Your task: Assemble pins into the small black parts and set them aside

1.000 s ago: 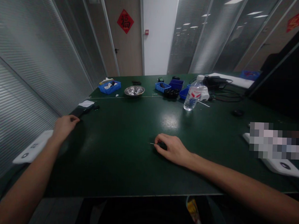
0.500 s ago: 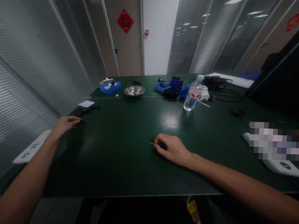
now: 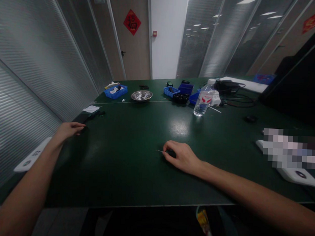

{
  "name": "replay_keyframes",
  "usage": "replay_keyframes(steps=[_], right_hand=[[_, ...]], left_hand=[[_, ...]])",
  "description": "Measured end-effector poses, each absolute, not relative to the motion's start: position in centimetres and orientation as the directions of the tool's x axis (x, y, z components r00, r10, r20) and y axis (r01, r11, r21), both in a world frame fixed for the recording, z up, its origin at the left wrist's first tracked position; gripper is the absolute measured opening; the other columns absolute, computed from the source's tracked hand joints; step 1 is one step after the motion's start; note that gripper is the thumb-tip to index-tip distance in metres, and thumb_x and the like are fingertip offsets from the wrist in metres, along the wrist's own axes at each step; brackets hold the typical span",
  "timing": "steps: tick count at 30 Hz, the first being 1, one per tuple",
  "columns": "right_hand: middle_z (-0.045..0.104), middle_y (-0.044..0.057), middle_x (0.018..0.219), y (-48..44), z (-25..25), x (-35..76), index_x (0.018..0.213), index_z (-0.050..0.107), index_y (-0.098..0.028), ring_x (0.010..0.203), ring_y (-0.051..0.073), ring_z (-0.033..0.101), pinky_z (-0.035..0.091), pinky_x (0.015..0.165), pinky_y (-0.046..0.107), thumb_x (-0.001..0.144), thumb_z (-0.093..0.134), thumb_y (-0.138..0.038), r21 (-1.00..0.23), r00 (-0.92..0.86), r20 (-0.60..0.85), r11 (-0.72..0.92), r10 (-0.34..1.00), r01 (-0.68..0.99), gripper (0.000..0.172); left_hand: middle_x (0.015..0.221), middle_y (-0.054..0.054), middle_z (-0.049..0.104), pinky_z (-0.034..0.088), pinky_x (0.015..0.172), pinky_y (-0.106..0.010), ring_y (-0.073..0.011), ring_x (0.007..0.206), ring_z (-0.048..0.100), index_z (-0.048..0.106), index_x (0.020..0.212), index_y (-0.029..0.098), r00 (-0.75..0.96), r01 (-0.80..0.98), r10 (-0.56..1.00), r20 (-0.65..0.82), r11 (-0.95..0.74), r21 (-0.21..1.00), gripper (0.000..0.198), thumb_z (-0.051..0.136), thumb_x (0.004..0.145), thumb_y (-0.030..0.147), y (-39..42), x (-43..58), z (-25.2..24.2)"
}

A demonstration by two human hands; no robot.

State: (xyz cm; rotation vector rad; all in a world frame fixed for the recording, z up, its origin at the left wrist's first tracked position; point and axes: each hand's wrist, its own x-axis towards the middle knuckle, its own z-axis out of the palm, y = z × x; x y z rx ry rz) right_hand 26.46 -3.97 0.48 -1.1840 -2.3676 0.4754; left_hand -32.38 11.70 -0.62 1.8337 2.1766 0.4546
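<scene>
My right hand (image 3: 180, 155) rests on the dark green table (image 3: 135, 172), its fingers curled over a small dark object (image 3: 171, 153) with a thin light pin (image 3: 160, 151) sticking out to the left. My left hand (image 3: 68, 129) lies at the table's left edge with fingers stretched out, their tips touching a flat black object (image 3: 81, 118). It holds nothing.
A white device (image 3: 32, 155) lies under my left forearm, another (image 3: 292, 172) at the right. A water bottle (image 3: 204, 98), a steel bowl (image 3: 141, 95), blue bins (image 3: 115, 91) (image 3: 179, 90) and cables (image 3: 233, 89) stand farther back. White paper (image 3: 91, 108) lies near the black object.
My left hand has uncurled from a loose grip at the black object to flat, stretched fingers and slid slightly back. My right hand has not moved.
</scene>
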Motion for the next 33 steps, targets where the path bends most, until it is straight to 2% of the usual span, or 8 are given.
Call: replay_keyframes(steps=[6,9,14,22,29,33], right_hand=[[0.066,0.001,0.095,-4.0,0.7,26.4,0.103,0.061,-0.022,0.075,0.014,0.058,0.041,0.067,0.027,0.097,0.059,-0.030,-0.491,-0.534,0.227,0.569,0.815,0.660,0.011],[0.066,0.001,0.095,-4.0,0.6,26.3,0.103,0.061,-0.021,0.075,0.014,0.058,0.041,0.068,0.027,0.097,0.059,-0.029,-0.486,-0.532,0.234,0.572,0.814,0.661,0.010],[0.066,0.001,0.095,-4.0,0.6,26.2,0.104,0.061,-0.022,0.075,0.014,0.058,0.042,0.068,0.027,0.097,0.058,-0.029,-0.488,-0.534,0.233,0.572,0.813,0.659,0.011],[0.065,0.001,0.095,-3.9,0.5,26.3,0.103,0.061,-0.022,0.075,0.014,0.057,0.041,0.068,0.027,0.096,0.059,-0.029,-0.484,-0.532,0.231,0.571,0.815,0.663,0.011],[0.065,0.000,0.093,-3.9,0.4,26.5,0.103,0.060,-0.022,0.072,0.013,0.056,0.039,0.065,0.027,0.097,0.059,-0.030,-0.485,-0.530,0.242,0.575,0.812,0.659,0.010],[0.065,0.000,0.094,-3.8,0.2,26.4,0.103,0.060,-0.022,0.073,0.013,0.056,0.039,0.067,0.027,0.097,0.059,-0.029,-0.480,-0.532,0.249,0.581,0.809,0.657,0.010]], left_hand=[[0.113,-0.013,0.074,0.059,0.073,-0.025,-0.0173,0.079,0.071,0.071,0.116,0.008,-0.262,0.718,0.960,-0.101,0.263,0.645,0.056,0.078,0.075,0.046,11.6,-32.9,-1.1],[0.117,-0.013,0.072,0.059,0.070,-0.023,-0.0165,0.082,0.069,0.071,0.113,0.008,-0.284,0.649,0.953,-0.106,0.273,0.710,0.057,0.081,0.068,0.043,11.7,-33.0,-1.4],[0.109,-0.013,0.073,0.058,0.065,-0.022,-0.0159,0.078,0.067,0.071,0.106,0.006,-0.300,0.575,0.946,-0.125,0.284,0.767,0.056,0.084,0.063,0.040,12.1,-33.0,-1.8],[0.098,-0.013,0.073,0.056,0.061,-0.022,-0.0144,0.071,0.065,0.069,0.102,0.005,-0.344,0.566,0.930,-0.129,0.315,0.761,0.048,0.081,0.066,0.034,12.3,-32.3,-1.9],[0.076,-0.006,0.071,0.050,0.054,-0.022,-0.0151,0.060,0.063,0.072,0.110,0.008,-0.416,0.675,0.906,-0.075,0.363,0.643,0.045,0.074,0.077,0.037,11.9,-30.8,-1.4],[0.081,-0.009,0.074,0.054,0.058,-0.022,-0.0158,0.064,0.067,0.072,0.111,0.005,-0.401,0.713,0.914,-0.063,0.354,0.605,0.041,0.069,0.081,0.034,11.8,-30.6,-1.1]])
